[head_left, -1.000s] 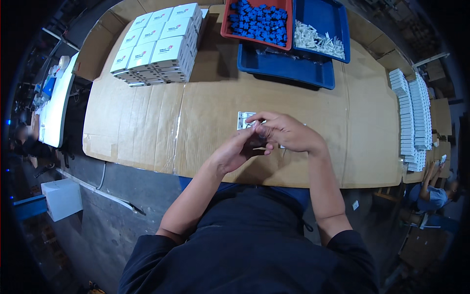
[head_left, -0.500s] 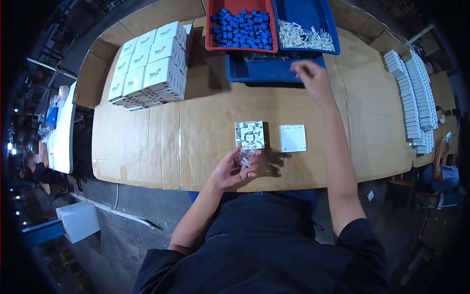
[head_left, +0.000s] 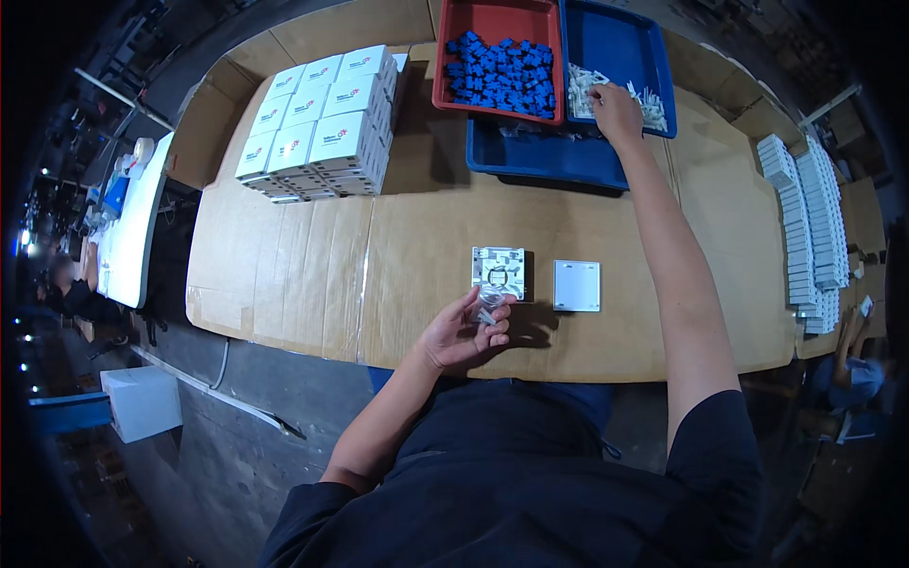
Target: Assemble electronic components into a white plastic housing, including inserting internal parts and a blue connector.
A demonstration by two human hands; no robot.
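My left hand is closed around a small clear plastic bag with whitish pieces inside. It hovers at the near side of a square white part with a patterned face. To the right of that lies a flat white square plate with small marks near its corners. My right hand reaches into the upper blue tray, its fingertips bent together at the pile of small white plastic pieces. Whatever sits between those fingertips is too small to make out.
A red tray of blue plastic pieces stands left of the blue one, above a lower blue tray. White boxes are stacked at the left. Rows of white parts line the right side. Other people work at both sides.
My right hand has gone from above the lower blue tray to the white pieces in the upper one. My left hand still holds the bag. The whole view has shifted slightly.
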